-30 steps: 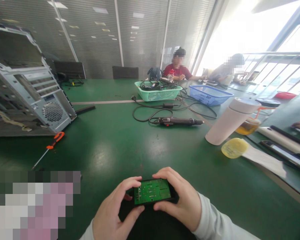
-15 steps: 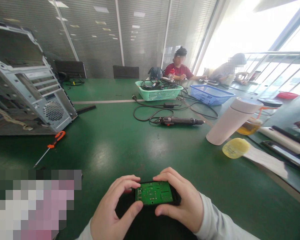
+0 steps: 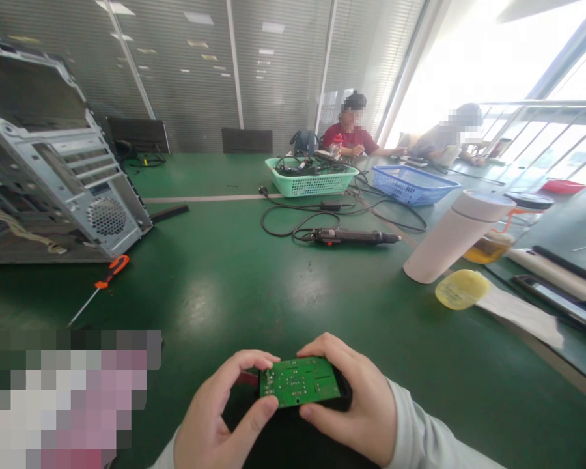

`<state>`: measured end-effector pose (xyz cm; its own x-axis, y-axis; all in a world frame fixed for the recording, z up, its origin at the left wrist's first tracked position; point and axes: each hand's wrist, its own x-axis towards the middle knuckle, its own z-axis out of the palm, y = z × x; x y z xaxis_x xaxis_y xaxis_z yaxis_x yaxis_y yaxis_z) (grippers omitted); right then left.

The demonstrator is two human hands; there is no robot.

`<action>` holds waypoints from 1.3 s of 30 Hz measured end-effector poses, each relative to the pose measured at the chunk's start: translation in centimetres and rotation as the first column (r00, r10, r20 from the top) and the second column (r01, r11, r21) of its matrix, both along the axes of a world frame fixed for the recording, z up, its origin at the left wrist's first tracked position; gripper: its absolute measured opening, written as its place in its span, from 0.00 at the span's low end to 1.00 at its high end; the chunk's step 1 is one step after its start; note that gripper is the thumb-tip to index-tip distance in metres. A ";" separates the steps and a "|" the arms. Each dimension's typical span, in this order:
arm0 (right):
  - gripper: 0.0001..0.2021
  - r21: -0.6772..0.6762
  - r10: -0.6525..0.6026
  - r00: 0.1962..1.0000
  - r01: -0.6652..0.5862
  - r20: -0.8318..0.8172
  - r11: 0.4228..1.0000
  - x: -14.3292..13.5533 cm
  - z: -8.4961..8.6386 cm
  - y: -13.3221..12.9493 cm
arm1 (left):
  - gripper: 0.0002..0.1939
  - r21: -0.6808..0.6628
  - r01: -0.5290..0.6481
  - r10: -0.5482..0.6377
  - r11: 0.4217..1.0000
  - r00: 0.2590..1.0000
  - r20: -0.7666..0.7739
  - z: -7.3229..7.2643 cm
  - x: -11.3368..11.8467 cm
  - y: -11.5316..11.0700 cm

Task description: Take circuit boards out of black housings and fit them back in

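A green circuit board [image 3: 300,383] with small solder points faces up, seated in or on a dark casing [image 3: 342,384] whose edge shows at the right. My left hand [image 3: 229,407] grips the board's left end, thumb at the near edge and fingers at the far edge. On the other side, my right hand [image 3: 354,394] holds the right end, its thumb along the near edge and fingers over the far edge. The underside of the casing is hidden.
An open metal computer case [image 3: 68,163] stands left, with an orange-handled screwdriver [image 3: 101,284] before it. An electric screwdriver [image 3: 351,237] with cable lies ahead. Beyond are a green basket [image 3: 312,184] and blue basket [image 3: 415,189]. A pink tumbler [image 3: 456,238] stands right. Two people sit behind.
The circuit board has tilted slightly and sits a little nearer to me, showing more of its face. Both hands keep their hold and have shifted slightly with it.
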<state>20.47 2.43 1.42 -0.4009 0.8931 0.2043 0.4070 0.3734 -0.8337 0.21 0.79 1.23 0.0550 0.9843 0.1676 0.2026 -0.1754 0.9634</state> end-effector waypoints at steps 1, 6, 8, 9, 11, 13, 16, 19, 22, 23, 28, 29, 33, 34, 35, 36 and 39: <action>0.16 -0.010 -0.018 1.000 0.018 -0.016 1.000 -0.1 0.2 -0.1 | 0.07 -0.003 0.009 -0.009 1.000 1.000 0.009 0.0 -0.1 0.1; 0.12 -0.077 -0.073 0.996 0.068 -0.057 0.995 -0.1 0.7 -0.5 | 0.08 -0.053 0.058 -0.061 0.997 0.997 -0.047 -0.6 -0.7 0.3; 0.12 -0.080 -0.054 0.996 0.048 -0.069 0.996 -0.1 0.6 -0.4 | 0.11 -0.019 0.024 -0.026 1.000 0.996 -0.080 -0.7 -0.7 0.2; 0.12 -0.069 -0.041 0.996 0.035 -0.075 0.997 0.0 0.4 -0.4 | 0.14 0.021 0.019 -0.016 1.000 0.994 -0.106 -0.8 -0.6 0.2; 0.12 -0.038 -0.015 0.996 0.011 -0.083 0.999 0.0 0.1 -0.2 | 0.19 0.118 0.072 -0.049 0.990 0.981 -0.186 -0.7 -0.5 0.1; 0.13 -0.004 0.011 0.996 -0.012 -0.090 1.000 0.0 -0.2 -0.1 | 0.20 0.186 0.133 -0.082 0.973 0.962 -0.259 -0.5 -0.3 0.1; 0.14 0.023 0.023 0.993 -0.020 -0.112 1.000 -0.1 -0.3 0.0 | 0.16 0.198 0.148 -0.087 0.969 0.954 -0.288 -0.3 -0.2 0.1; 0.15 -0.007 0.004 0.994 -0.005 -0.112 1.000 -0.1 -0.2 -0.1 | 0.13 0.151 0.116 -0.080 0.982 0.972 -0.223 -0.2 -0.1 0.1; 0.20 -0.024 -0.016 0.992 0.013 -0.124 1.000 -0.1 -0.3 -0.2 | 0.12 0.058 0.013 -0.009 0.998 0.997 -0.076 -0.3 -0.2 0.2; 0.22 -0.023 -0.014 0.991 0.011 -0.133 1.000 0.0 -0.5 -0.2 | 0.12 0.016 -0.030 0.030 0.999 0.999 -0.026 -0.4 -0.2 0.2; 0.32 -0.069 -0.026 0.991 0.017 -0.128 0.997 0.3 -1.1 0.0 | 0.18 -0.259 -0.071 0.135 0.963 0.962 0.239 -0.2 -0.1 0.7; 0.33 -0.078 -0.029 0.993 0.020 -0.111 0.997 0.4 -1.1 0.1 | 0.19 -0.321 -0.068 0.172 0.944 0.937 0.305 -0.2 -0.1 0.8; 0.36 -0.132 0.002 0.999 -0.008 -0.048 0.991 0.9 -0.8 0.0 | 0.23 -0.461 -0.076 0.318 0.884 0.822 0.473 -1.3 -0.7 1.5; 0.39 -0.137 0.008 0.999 -0.013 -0.041 0.990 1.0 -0.7 0.0 | 0.22 -0.479 -0.073 0.340 0.875 0.798 0.498 -1.9 -1.0 1.6; 0.42 -0.130 0.013 0.999 -0.017 -0.034 0.991 1.1 -0.7 0.0 | 0.23 -0.523 -0.061 0.367 0.850 0.781 0.505 -2.4 -1.3 1.8; 0.44 -0.112 0.020 0.999 -0.023 -0.026 0.993 1.1 -0.6 0.0 | 0.23 -0.584 -0.040 0.394 0.811 0.775 0.494 -2.9 -1.6 2.0; 0.42 -0.035 0.062 0.997 -0.060 0.036 0.998 1.1 -0.4 0.0 | 0.23 -0.621 -0.059 0.423 0.781 0.782 0.457 -3.4 -1.9 2.2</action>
